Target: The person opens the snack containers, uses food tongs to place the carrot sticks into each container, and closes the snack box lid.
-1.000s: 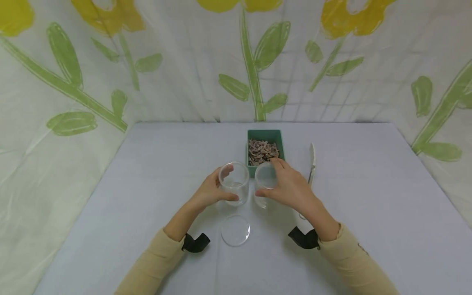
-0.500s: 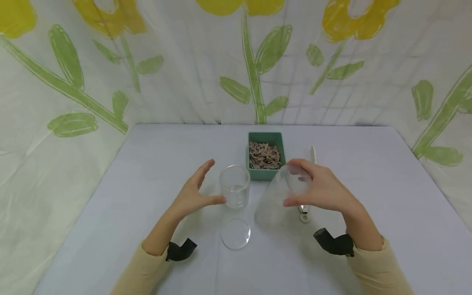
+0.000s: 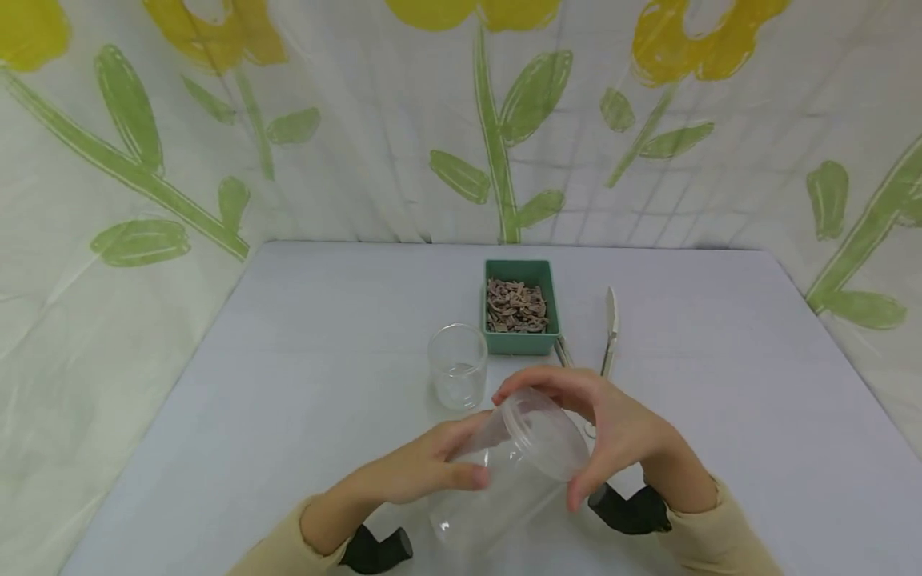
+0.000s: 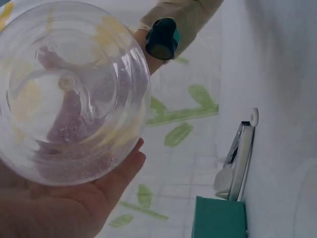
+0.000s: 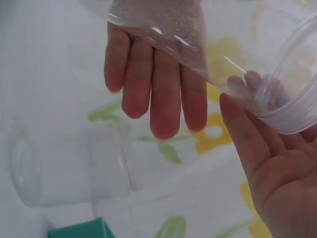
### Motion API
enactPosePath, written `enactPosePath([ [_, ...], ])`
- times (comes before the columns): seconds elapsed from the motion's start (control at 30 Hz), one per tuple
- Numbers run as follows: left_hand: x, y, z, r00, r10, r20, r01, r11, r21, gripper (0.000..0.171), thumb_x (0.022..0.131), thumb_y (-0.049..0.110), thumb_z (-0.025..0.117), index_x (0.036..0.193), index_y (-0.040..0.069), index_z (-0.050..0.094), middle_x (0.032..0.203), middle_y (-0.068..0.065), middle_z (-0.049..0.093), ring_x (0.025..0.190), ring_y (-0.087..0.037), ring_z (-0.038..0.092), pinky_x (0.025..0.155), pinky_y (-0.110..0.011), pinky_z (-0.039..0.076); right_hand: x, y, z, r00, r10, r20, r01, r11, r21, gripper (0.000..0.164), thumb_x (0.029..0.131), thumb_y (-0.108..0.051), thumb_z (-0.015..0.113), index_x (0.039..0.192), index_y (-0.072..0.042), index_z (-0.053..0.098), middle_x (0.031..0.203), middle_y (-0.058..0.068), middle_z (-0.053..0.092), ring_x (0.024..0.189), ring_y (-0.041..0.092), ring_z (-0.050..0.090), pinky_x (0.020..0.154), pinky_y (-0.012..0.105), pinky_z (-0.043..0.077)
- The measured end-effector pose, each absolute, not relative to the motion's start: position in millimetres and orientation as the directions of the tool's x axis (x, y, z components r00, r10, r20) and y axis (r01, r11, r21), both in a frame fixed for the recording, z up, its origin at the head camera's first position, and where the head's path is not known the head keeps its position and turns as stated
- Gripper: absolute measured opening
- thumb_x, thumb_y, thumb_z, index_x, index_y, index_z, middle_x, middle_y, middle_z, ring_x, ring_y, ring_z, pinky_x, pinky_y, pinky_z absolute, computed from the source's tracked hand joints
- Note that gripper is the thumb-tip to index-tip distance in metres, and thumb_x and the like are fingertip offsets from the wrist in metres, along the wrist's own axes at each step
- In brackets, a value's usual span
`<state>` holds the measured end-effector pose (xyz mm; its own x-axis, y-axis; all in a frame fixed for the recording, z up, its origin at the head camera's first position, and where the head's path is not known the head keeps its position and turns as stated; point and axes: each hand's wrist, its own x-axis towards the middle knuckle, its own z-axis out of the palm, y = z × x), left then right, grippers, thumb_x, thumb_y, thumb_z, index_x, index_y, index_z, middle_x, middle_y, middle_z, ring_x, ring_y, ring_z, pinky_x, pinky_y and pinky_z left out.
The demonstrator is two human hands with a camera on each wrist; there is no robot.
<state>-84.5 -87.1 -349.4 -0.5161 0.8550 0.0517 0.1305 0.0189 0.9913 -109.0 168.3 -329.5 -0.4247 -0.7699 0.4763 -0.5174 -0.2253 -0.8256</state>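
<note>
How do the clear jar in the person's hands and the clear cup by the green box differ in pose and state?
The jar is tilted, while the cup stands upright. The jar is held by the left hand and right hand; the cup rests on the table, touched by neither. The jar is nearer the person than the cup. Both are clear and round-sided.

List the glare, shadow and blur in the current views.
Head: white glints on the clear jar; left wrist: a soft shadow on the tabletop, upper right; right wrist: bright glare spots along the jar, while the clear cup looks soft-edged.
</note>
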Motion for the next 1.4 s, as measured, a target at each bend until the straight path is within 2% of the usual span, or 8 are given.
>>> enactPosePath([
  [0.2,-89.9,-85.0,-357.7,-0.501,0.865,-0.035,-0.071,-0.001,0.997,0.078,0.092,0.046,0.064,0.140,-0.009,0.039,0.136,-0.021,0.052,0.125,-0.023,0.051,0.099,-0.033,0.046,-115.5,170.4,-337.9,-0.380,-0.819,0.430,-0.487,-0.217,-0.846,0.086,0.079,-0.043,0.078,0.143,0.001,0.040,0.141,0.012,0.049,0.127,0.026,0.048,0.104,0.041,0.042],
  [0.4,-85.2,-86.3,-359.8,-0.752,0.654,-0.079,0.029,0.153,0.988,0.072,0.081,0.032,0.080,0.137,-0.003,0.051,0.132,-0.015,0.059,0.123,-0.031,0.054,0.101,-0.045,0.045,-115.8,180.5,-342.7,-0.532,-0.822,0.203,-0.361,0.003,-0.933,0.082,0.082,-0.016,0.079,0.148,0.002,0.033,0.152,0.016,0.036,0.138,0.017,0.035,0.107,0.033,0.038],
  [0.6,-72.0,-76.1,-362.9,-0.925,0.365,0.110,0.312,0.561,0.767,0.084,0.066,0.043,0.087,0.133,0.001,0.057,0.124,-0.013,0.065,0.111,-0.029,0.062,0.090,-0.047,0.051,-112.5,173.5,-344.5,-0.719,-0.695,-0.013,-0.067,0.089,-0.994,0.073,0.091,-0.014,0.070,0.145,0.013,0.029,0.150,0.031,0.029,0.139,0.040,0.029,0.103,0.027,0.041],
  [0.83,-66.9,-67.8,-373.8,-0.772,0.372,0.516,0.599,0.698,0.393,0.089,0.057,0.043,0.091,0.124,-0.004,0.058,0.106,-0.014,0.070,0.090,-0.024,0.069,0.068,-0.036,0.057,-109.4,163.4,-346.6,-0.779,-0.619,-0.100,0.005,0.154,-0.988,0.085,0.086,-0.023,0.076,0.145,0.015,0.028,0.150,0.031,0.027,0.135,0.043,0.034,0.100,0.033,0.044],
  [1.0,-71.0,-69.1,-377.1,-0.712,0.369,0.597,0.653,0.662,0.368,0.089,0.052,0.041,0.094,0.120,-0.004,0.059,0.106,-0.013,0.070,0.093,-0.024,0.068,0.071,-0.035,0.057,-108.1,161.7,-349.8,-0.807,-0.591,-0.017,-0.068,0.120,-0.990,0.085,0.081,-0.021,0.081,0.141,0.017,0.034,0.146,0.033,0.034,0.132,0.043,0.039,0.101,0.033,0.042],
  [1.23,-72.0,-79.2,-370.2,-0.830,0.475,0.292,0.496,0.388,0.777,0.072,0.062,0.030,0.092,0.120,-0.002,0.064,0.107,-0.008,0.072,0.097,-0.019,0.068,0.082,-0.032,0.055,-106.6,169.3,-351.2,-0.655,-0.718,0.236,-0.340,0.001,-0.941,0.079,0.073,-0.005,0.084,0.140,0.009,0.044,0.142,0.023,0.047,0.132,0.021,0.044,0.104,0.027,0.040],
  [1.3,-77.0,-85.0,-369.0,-0.796,0.586,0.152,0.340,0.225,0.913,0.063,0.068,0.022,0.089,0.120,-0.003,0.064,0.109,-0.007,0.071,0.100,-0.020,0.067,0.087,-0.031,0.053,-106.1,171.7,-346.3,-0.565,-0.772,0.292,-0.399,-0.055,-0.915,0.080,0.073,-0.006,0.085,0.141,0.006,0.045,0.143,0.017,0.049,0.132,0.019,0.045,0.106,0.031,0.039],
  [1.4,-86.8,-92.0,-371.9,-0.639,0.769,0.029,0.052,0.005,0.999,0.061,0.077,0.021,0.083,0.123,-0.010,0.059,0.112,-0.006,0.069,0.103,-0.020,0.065,0.091,-0.031,0.051,-106.6,172.1,-339.3,-0.436,-0.826,0.357,-0.442,-0.149,-0.885,0.080,0.076,-0.015,0.085,0.143,0.002,0.045,0.145,0.010,0.048,0.133,0.024,0.044,0.107,0.038,0.039],
])
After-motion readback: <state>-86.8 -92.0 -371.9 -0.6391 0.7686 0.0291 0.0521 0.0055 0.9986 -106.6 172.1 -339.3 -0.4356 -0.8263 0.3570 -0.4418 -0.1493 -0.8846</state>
